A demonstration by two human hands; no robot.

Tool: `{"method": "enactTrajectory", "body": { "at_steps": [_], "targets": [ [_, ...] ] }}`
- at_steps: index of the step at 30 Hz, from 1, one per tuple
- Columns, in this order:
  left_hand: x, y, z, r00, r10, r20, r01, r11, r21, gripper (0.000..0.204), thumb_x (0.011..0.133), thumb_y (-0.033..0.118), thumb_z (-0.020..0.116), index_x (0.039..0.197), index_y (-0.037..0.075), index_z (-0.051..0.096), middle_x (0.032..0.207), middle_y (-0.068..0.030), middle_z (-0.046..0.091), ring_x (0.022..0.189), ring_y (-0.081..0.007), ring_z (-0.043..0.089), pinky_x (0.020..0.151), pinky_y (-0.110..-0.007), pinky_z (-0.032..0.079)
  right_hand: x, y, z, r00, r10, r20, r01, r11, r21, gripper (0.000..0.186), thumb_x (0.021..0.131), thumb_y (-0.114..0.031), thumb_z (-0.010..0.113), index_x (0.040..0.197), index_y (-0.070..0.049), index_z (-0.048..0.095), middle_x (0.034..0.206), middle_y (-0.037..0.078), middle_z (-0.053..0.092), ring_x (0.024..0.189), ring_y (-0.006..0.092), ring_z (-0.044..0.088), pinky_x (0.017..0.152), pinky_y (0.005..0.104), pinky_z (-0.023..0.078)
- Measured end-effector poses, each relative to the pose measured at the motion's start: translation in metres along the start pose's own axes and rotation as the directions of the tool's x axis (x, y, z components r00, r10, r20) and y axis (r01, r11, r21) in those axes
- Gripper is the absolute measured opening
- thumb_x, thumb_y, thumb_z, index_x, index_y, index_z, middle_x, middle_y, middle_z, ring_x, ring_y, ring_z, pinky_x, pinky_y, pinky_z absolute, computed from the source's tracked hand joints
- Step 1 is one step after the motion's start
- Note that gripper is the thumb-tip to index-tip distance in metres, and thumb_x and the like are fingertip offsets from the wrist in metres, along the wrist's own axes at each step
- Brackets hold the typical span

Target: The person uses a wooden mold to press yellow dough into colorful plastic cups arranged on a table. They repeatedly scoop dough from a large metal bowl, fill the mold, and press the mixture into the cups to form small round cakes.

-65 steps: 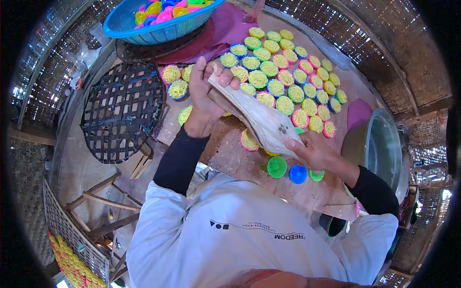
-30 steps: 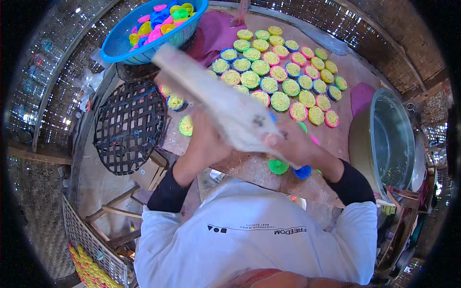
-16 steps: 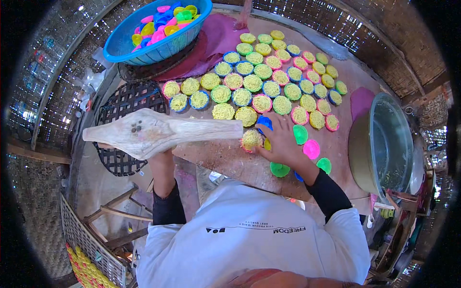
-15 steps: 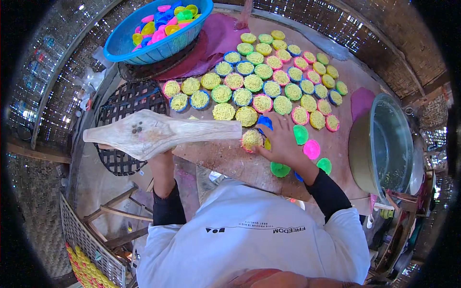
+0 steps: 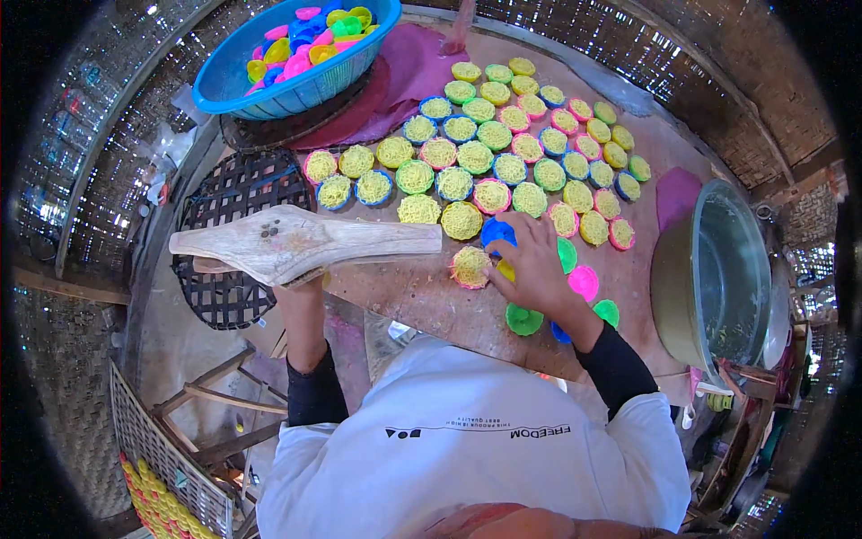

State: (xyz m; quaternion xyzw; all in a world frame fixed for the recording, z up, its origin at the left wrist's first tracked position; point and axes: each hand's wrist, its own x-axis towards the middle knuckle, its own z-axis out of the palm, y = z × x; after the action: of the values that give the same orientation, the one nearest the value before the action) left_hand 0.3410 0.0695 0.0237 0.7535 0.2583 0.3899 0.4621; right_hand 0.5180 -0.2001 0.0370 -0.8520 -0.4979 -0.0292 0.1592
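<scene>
My left hand (image 5: 299,286) is closed under a pale carved wooden tool (image 5: 285,235), a wide diamond-shaped body with a long flat handle-like end; the tool hides most of its fingers. My right hand (image 5: 537,271) hovers low over the board, fingers apart, its fingertips at a blue cup mould (image 5: 498,234). Beside the thumb sits a pink-rimmed mould filled with yellow noodle strands (image 5: 470,267). A yellow mould (image 5: 505,270) shows partly beneath the palm. Around the wrist lie a pink mould (image 5: 584,282) and green moulds (image 5: 523,319), without noodles.
Many noodle-filled moulds (image 5: 475,156) cover the far part of the board (image 5: 404,296). A blue basin (image 5: 296,101) of colourful moulds stands at the far left, above a black woven tray (image 5: 235,193). A large tub (image 5: 678,274) stands at the right.
My right hand has shifted slightly right, its thumb coming away from the noodle-filled mould, and more of the blue mould shows. The wooden tool has tilted and moved slightly in my left hand.
</scene>
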Motion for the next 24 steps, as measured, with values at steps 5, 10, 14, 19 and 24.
{"method": "enactTrajectory", "body": {
  "at_steps": [5,10,14,19,24],
  "targets": [
    [0.0,0.032,0.008,0.998,-0.065,0.007,0.065,0.998,-0.021,0.028,0.075,0.004,0.064,0.101,-0.002,0.058,0.098,-0.0114,0.062,0.088,-0.0223,0.058,0.082,-0.032,0.043,0.002,0.004,0.016,0.999,-0.043,-0.032,0.043,0.999,-0.017,0.025,0.077,-0.019,0.056,0.099,-0.008,0.063,0.125,0.015,0.043,0.121,0.0332,0.035,0.102,0.0567,0.018],
    [0.004,0.024,0.009,0.998,-0.037,0.048,0.04,0.998,-0.044,0.027,0.075,0.003,0.063,0.1,-0.004,0.057,0.096,-0.0113,0.061,0.087,-0.0211,0.058,0.081,-0.032,0.043,0.005,0.005,0.015,0.997,-0.055,-0.061,0.055,0.998,-0.01,0.019,0.074,-0.015,0.055,0.089,-0.007,0.065,0.121,0.014,0.047,0.119,0.0316,0.038,0.102,0.0568,0.019],
    [0.007,0.013,0.014,0.999,-0.051,-0.003,0.049,0.987,-0.15,0.028,0.075,0.003,0.062,0.101,-0.004,0.056,0.097,-0.0115,0.061,0.088,-0.0208,0.057,0.082,-0.032,0.043,0.003,0.007,0.007,0.997,-0.062,-0.04,0.061,0.998,-0.023,0.01,0.071,-0.013,0.056,0.073,-0.008,0.064,0.116,0.011,0.05,0.117,0.0295,0.041,0.103,0.0568,0.018],
    [0.01,0.015,0.01,0.998,-0.033,0.044,0.035,0.998,-0.053,0.031,0.074,0.002,0.062,0.103,-0.004,0.054,0.099,-0.0112,0.06,0.09,-0.0206,0.057,0.082,-0.031,0.042,0.002,0.009,0.001,0.999,0.003,-0.054,0.0,0.999,0.045,0.008,0.07,-0.011,0.055,0.071,-0.011,0.064,0.114,0.009,0.051,0.115,0.0276,0.043,0.102,0.0572,0.018],
    [0.01,0.017,0.013,0.998,-0.056,0.008,0.056,0.994,-0.097,0.032,0.073,0.003,0.065,0.103,-0.004,0.055,0.098,-0.0111,0.061,0.09,-0.0205,0.057,0.082,-0.031,0.042,0.001,0.011,0.01,0.996,-0.02,-0.081,0.022,1.0,0.022,0.009,0.072,-0.014,0.058,0.075,-0.012,0.066,0.112,0.008,0.051,0.115,0.026,0.042,0.102,0.0574,0.018]
  ]
}}
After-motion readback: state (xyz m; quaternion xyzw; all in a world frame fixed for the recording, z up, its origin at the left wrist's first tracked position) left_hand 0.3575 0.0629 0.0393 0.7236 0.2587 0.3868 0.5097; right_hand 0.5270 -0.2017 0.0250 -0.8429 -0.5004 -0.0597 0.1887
